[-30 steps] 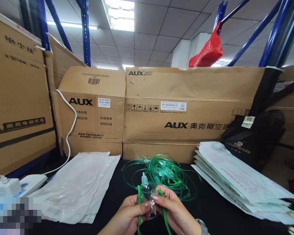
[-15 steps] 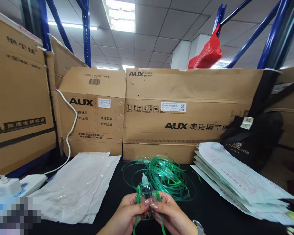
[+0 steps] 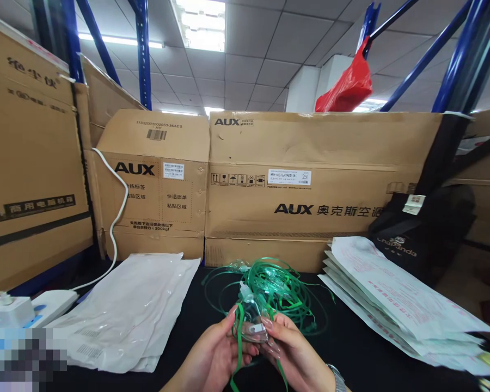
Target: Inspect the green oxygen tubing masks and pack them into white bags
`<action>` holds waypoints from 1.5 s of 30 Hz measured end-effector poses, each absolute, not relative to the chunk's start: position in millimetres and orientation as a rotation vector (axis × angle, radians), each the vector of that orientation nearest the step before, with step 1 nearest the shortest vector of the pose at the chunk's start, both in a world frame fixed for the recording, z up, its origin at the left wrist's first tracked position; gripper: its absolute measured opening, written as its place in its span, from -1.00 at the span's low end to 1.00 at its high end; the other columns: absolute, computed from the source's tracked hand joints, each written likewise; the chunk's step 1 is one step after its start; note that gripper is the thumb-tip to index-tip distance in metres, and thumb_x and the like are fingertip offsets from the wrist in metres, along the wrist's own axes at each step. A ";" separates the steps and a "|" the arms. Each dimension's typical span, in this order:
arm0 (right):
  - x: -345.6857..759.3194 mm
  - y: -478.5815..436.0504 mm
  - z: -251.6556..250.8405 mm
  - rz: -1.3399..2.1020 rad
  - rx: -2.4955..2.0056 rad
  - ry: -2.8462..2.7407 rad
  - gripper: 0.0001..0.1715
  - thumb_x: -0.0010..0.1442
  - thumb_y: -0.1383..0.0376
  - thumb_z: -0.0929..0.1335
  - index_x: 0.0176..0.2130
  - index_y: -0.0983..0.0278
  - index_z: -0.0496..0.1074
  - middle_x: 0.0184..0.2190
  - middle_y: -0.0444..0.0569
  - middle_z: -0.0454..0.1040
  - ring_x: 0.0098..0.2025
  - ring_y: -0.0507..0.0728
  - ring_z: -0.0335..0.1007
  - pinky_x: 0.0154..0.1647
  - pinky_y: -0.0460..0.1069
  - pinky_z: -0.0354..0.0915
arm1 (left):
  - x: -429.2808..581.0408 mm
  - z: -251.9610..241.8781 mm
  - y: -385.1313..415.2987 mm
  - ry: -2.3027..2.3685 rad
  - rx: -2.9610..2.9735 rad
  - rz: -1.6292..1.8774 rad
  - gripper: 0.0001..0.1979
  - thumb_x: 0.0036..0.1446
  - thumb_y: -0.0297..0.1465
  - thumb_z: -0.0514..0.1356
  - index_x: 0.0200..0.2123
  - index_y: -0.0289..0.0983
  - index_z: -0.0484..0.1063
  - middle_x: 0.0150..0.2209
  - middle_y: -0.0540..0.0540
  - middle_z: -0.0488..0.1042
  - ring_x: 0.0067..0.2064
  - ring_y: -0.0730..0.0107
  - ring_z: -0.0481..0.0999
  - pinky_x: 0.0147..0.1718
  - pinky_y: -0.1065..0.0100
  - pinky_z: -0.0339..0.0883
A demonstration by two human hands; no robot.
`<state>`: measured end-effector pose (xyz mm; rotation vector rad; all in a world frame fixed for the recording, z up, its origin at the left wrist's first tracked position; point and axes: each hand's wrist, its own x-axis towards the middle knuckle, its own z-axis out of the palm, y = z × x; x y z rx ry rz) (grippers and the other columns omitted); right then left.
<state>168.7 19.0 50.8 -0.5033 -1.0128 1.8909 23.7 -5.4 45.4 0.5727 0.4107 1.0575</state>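
Clear mask (image 3: 253, 314) w/ green straps (image 3: 239, 333) is up in both hands over the worktop (image 3: 188, 321), twd its front edge. R hand (image 3: 292, 342): fingers pinched on the rim. L hand (image 3: 222, 344): fingers loosely curled round the other side, thumb by the strap. Green tubing (image 3: 280, 291) coiled just behind; white pouches (image 3: 134, 305) twd L edge, stacked packs (image 3: 400, 296) twd R.

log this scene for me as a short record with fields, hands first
left hand: holding the left side of a clear plastic cup-shaped mask
right hand: holding the mask's right edge
straps: flat green bands, hanging at both sides of the mask
behind mask: loose coil of thin green plastic tubing
left: flat white plastic packets
right: stacked flat white packets with red print
back: brown cardboard boxes marked AUX
above: red plastic bag
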 end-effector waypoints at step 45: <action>160.7 22.7 33.2 1.911 -0.569 -0.920 -0.78 -0.04 0.21 0.39 -0.54 0.33 0.38 -0.70 -0.19 0.30 -0.67 -0.07 0.18 -0.69 -0.17 0.04 | 33.3 29.3 0.7 0.477 0.818 1.167 -0.78 -0.19 -0.30 0.30 -0.54 -0.38 0.49 -0.59 -0.08 0.45 -0.54 0.50 0.34 -0.45 0.43 0.20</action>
